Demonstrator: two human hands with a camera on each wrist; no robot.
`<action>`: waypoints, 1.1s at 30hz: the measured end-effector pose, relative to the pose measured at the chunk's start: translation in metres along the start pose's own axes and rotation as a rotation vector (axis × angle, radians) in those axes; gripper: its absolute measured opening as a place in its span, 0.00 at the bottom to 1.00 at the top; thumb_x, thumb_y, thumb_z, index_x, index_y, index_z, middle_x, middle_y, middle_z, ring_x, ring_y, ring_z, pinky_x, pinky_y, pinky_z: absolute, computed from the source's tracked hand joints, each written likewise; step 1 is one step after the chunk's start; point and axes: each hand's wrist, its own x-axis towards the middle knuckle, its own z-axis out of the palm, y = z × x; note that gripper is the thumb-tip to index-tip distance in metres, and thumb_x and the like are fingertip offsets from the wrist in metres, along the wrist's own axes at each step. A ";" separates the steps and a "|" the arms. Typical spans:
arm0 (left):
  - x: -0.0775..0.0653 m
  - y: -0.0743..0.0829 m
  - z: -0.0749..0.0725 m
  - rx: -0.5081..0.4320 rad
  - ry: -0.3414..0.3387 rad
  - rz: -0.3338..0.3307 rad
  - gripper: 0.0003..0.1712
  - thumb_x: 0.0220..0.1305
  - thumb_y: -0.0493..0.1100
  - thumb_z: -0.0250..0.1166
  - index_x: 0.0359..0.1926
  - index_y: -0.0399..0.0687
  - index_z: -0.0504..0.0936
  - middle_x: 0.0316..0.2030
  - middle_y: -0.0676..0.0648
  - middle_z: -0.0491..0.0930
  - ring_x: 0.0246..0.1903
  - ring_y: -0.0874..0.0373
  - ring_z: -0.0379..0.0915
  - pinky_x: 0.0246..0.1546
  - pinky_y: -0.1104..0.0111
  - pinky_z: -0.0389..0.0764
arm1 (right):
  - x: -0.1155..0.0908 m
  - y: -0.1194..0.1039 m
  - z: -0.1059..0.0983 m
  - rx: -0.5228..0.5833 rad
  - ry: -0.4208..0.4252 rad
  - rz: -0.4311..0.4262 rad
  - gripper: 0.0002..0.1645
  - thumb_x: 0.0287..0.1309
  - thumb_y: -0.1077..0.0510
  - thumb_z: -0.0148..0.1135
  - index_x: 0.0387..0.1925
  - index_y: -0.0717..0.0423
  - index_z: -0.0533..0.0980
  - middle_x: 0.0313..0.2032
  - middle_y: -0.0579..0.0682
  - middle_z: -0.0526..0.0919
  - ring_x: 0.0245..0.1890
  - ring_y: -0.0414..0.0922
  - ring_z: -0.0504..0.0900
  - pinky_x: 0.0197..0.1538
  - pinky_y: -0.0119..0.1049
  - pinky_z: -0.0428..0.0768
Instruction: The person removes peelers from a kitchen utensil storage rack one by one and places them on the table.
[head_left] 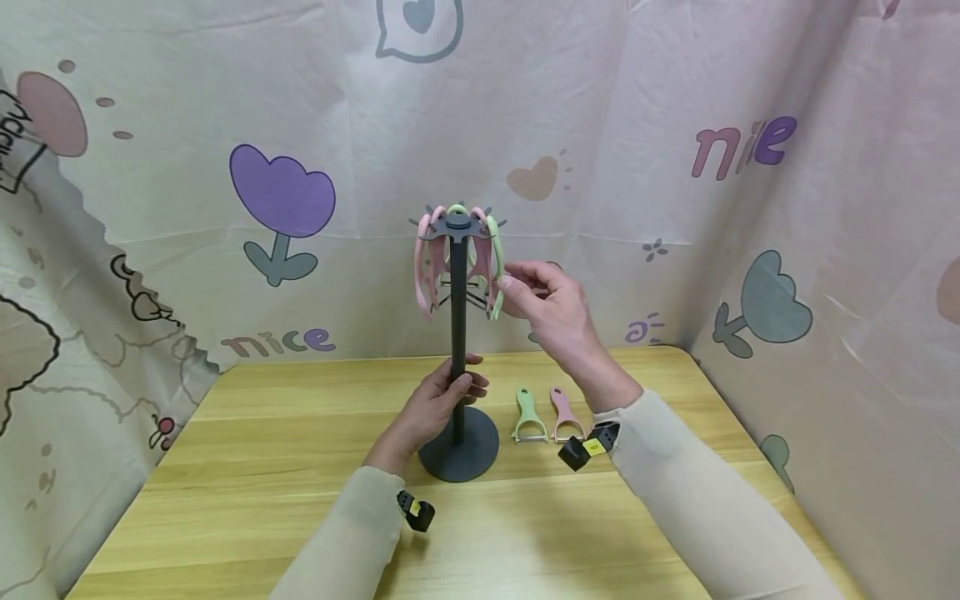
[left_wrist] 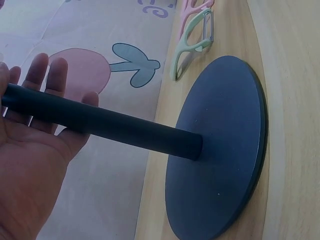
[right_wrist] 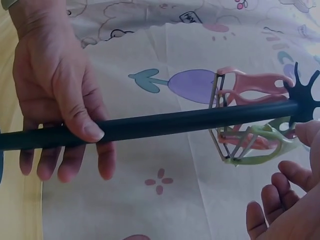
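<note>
A dark stand with an upright pole [head_left: 458,333] and round base [head_left: 459,458] stands on the table. Pink peelers [head_left: 423,275] and green peelers, one a green peeler [head_left: 495,242] at the right, hang by their handles from its hooked top. Around the lower pole, my left hand [head_left: 438,400] has its thumb in front and its fingers behind, holding it. Beside the hung green peeler, my right hand [head_left: 551,308] has its fingertips close to it, loosely bent; whether they touch is unclear. The right wrist view shows that peeler [right_wrist: 265,145] outside the right hand's grasp.
On the table right of the base lie a green peeler [head_left: 527,412] and a pink peeler [head_left: 564,412], side by side. A patterned cloth [head_left: 570,108] hangs behind and along both sides of the wooden table [head_left: 285,433].
</note>
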 end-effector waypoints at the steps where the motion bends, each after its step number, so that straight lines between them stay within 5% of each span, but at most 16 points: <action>1: 0.000 0.000 0.000 -0.001 -0.001 0.001 0.22 0.84 0.46 0.52 0.73 0.49 0.70 0.58 0.33 0.80 0.59 0.41 0.81 0.67 0.47 0.78 | 0.001 -0.001 0.001 0.002 -0.004 0.001 0.24 0.71 0.45 0.67 0.62 0.52 0.82 0.53 0.49 0.83 0.52 0.48 0.81 0.53 0.44 0.80; 33: -0.004 0.001 0.000 0.029 0.007 -0.003 0.22 0.85 0.47 0.51 0.73 0.49 0.70 0.57 0.36 0.81 0.59 0.43 0.81 0.66 0.50 0.79 | 0.010 -0.004 0.007 0.203 -0.079 0.046 0.16 0.70 0.57 0.69 0.55 0.62 0.83 0.44 0.50 0.83 0.47 0.47 0.84 0.58 0.45 0.87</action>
